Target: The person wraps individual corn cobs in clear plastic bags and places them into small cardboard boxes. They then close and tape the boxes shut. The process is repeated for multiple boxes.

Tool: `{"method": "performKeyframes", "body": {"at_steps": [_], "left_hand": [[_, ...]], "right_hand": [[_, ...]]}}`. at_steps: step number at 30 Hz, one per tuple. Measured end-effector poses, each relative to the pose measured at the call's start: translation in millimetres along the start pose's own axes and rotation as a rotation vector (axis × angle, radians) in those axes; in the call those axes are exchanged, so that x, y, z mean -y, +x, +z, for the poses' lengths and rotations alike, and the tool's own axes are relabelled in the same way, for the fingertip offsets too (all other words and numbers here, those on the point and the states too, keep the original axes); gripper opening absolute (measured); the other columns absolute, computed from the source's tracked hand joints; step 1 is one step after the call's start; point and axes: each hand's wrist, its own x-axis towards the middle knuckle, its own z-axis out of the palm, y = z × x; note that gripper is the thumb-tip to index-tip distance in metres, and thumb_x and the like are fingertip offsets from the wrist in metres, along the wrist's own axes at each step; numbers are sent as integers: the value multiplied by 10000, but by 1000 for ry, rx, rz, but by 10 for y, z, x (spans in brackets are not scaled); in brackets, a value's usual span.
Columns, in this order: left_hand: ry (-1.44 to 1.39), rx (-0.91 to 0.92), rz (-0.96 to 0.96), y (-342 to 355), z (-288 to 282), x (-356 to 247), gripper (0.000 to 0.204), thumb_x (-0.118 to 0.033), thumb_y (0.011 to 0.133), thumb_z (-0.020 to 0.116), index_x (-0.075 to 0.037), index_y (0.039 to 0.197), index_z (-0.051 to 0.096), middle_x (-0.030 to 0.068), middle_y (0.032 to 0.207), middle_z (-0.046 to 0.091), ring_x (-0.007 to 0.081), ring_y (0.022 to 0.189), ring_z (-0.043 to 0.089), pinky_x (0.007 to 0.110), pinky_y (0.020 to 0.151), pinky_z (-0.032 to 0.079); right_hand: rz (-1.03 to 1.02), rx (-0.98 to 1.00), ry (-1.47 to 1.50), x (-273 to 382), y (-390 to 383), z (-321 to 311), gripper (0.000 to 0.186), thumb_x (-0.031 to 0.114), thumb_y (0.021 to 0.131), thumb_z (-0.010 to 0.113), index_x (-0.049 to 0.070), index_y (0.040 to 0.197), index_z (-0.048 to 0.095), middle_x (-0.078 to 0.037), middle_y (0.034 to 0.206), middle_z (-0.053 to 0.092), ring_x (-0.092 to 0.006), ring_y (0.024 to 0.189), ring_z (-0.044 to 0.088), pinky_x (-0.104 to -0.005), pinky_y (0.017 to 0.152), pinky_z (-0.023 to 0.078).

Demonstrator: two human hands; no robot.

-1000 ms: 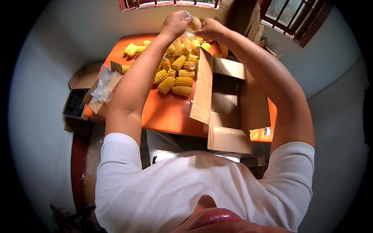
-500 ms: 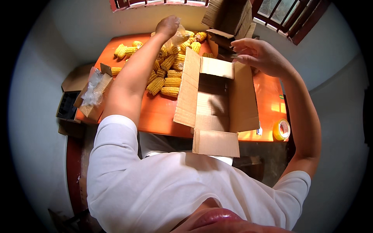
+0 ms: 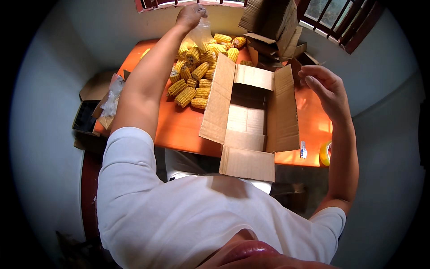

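My left hand (image 3: 190,17) is closed on the top of a clear plastic bag (image 3: 201,32), which hangs from my fingers at the far edge of the corn. Below it, a pile of yellow corn cobs (image 3: 191,76) covers the middle of the orange table. An open cardboard box (image 3: 281,116) stands right of the pile with its flaps folded out; the part of its inside that shows holds nothing I can see. Beyond the box's right flap, my right hand (image 3: 326,87) is raised over the table, fingers apart and slightly curled, holding nothing.
More open cardboard boxes (image 3: 268,22) are stacked at the back right below a window. A roll of yellow tape (image 3: 324,153) lies by the right table edge, partly behind my forearm. Crumpled plastic bags (image 3: 113,96) rest in a carton on the left.
My left hand has risen, pulling the plastic bag up so more of it hangs below. My right hand has moved right and lower, away from the box.
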Motion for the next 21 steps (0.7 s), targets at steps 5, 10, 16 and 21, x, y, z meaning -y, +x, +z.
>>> {"method": "performKeyframes", "body": {"at_steps": [5,10,16,21], "left_hand": [[-298,-15,-150,122,-268,2,196,-231,885,606,-52,955,643,33,857,675,100,762,603,258,693,475],[-859,-52,-322,13,-659,282,144,-154,932,527,-41,1006,579,37,911,605,135,784,584,258,720,514],[-964,-91,-278,-1037,-1925,137,136,-135,925,488,-34,951,576,26,864,566,138,762,528,283,731,469],[-474,-346,-378,-1874,-3008,1129,150,-83,829,518,-16,951,575,42,856,562,163,779,512,289,769,435]], "right_hand": [[51,-48,1,-74,-213,-24,236,111,903,586,-25,1096,597,-70,982,652,-113,875,611,-236,779,486],[55,-175,66,-199,-472,-11,231,93,907,564,-43,1092,585,-88,965,648,-124,821,603,-252,755,482],[157,-389,281,-741,-1099,-37,203,50,909,523,-35,1082,586,-114,941,635,-164,804,609,-283,736,496],[247,-536,450,-1155,-1481,-79,199,85,919,542,-8,1089,588,-100,948,632,-167,822,616,-273,716,512]]}}
